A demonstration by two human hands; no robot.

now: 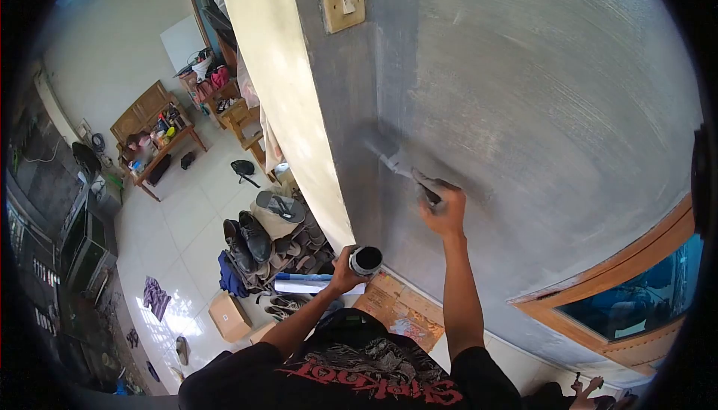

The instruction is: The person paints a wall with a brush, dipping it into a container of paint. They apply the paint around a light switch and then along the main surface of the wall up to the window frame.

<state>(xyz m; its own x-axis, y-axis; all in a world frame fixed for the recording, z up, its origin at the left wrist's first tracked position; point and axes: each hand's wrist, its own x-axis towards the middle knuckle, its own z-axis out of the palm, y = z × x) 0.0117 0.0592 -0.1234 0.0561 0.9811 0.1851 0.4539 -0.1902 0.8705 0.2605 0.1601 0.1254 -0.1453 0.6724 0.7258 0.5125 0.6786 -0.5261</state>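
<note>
My right hand (444, 210) is closed around the handle of a paintbrush (398, 162). The brush's bristles, blurred by motion, meet the grey wall (516, 118) close to its inside corner. Lower down, my left hand (343, 272) grips a small can (366, 260) from the side, its round mouth facing up and dark inside. Beside the can rises the narrow edge of a cream-coloured wall (288, 74). A light switch (343, 5) sits on the grey strip above the brush.
Shoes and sandals (254, 238) lie piled left of my left arm, near an open cardboard box (229, 316). Flat cardboard (404, 309) covers the floor below the wall. At right is a wood-framed window (636, 290). Another person's hand (591, 389) shows at lower right. A wooden bench (161, 133) stands far left.
</note>
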